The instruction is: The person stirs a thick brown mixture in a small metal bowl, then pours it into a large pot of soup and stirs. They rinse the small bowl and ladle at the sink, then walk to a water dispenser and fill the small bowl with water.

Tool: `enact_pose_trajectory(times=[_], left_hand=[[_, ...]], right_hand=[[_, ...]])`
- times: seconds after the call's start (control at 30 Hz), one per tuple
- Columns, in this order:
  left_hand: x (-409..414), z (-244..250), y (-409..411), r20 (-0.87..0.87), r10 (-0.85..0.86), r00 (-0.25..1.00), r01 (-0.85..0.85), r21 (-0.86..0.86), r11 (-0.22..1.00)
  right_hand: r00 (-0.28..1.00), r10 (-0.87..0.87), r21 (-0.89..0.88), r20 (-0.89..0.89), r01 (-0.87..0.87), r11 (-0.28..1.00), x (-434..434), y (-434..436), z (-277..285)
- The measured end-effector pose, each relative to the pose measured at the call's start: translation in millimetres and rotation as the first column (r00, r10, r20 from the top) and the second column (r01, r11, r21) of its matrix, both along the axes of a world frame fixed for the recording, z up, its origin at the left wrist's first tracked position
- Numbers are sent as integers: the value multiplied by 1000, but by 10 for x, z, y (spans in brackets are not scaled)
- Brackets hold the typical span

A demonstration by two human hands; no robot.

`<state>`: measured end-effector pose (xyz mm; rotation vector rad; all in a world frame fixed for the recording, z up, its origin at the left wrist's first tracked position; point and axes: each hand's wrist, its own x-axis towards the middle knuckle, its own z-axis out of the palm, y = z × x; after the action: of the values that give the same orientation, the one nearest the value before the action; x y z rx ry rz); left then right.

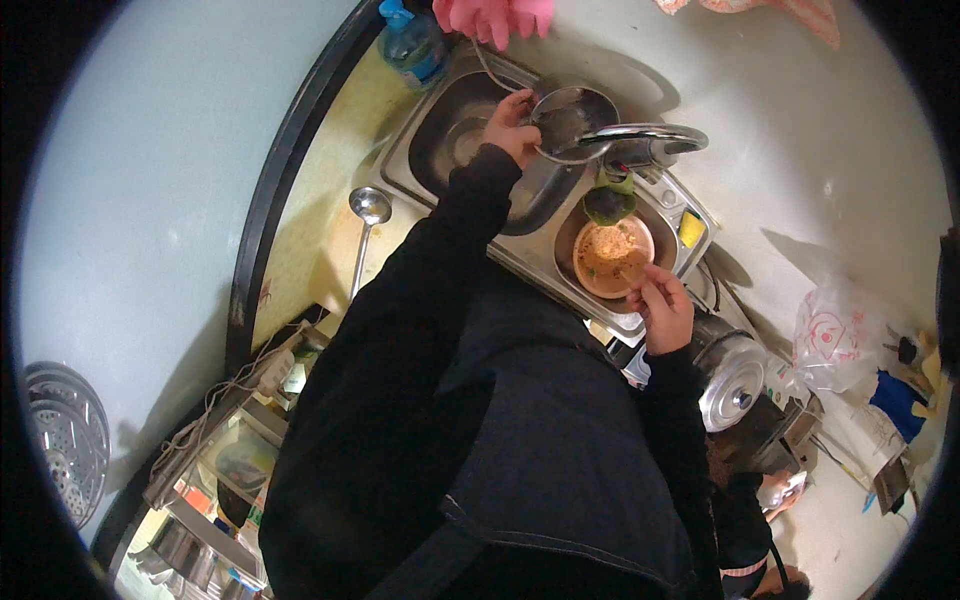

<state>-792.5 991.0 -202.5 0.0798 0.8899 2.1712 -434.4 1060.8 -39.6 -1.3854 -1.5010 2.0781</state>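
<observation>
My left hand point(514, 129) grips a round metal strainer or small pot point(576, 124) by its near side, over the right rim of the large sink basin and under the curved chrome faucet point(646, 135). My right hand point(664, 309) pinches the rim of a bowl point(611, 259) in the small basin. Orange-brown liquid with pale and green bits lies in the bowl. Against its far edge is a dark green, rounded thing point(609, 204), whose kind I cannot tell. A yellow sponge point(691, 229) rests on the sink's right ledge.
A metal ladle point(369, 210) lies left of the stainless double sink point(411, 180). Behind stand a blue-capped pump bottle point(412, 52) and hanging pink rubber gloves point(491, 16). A lidded metal pot point(731, 382) is to the right, near a plastic bag point(836, 334). Another person's hands point(784, 491) show at lower right.
</observation>
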Motion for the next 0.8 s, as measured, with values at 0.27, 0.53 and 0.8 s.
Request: enact_pose_trajectory(times=[0.27, 0.53, 0.8], left_hand=[[-132, 184, -616, -159, -15, 987, -80, -571, 817], [309, 307, -990, 291, -21, 956, 243, -754, 610], [538, 109, -787, 617, -66, 784, 380, -393, 838]], right_hand=[[996, 90, 27, 9, -91, 996, -79, 43, -52], [986, 163, 73, 20, -164, 984, -42, 91, -20], [981, 192, 80, 15, -193, 978, 151, 101, -24]])
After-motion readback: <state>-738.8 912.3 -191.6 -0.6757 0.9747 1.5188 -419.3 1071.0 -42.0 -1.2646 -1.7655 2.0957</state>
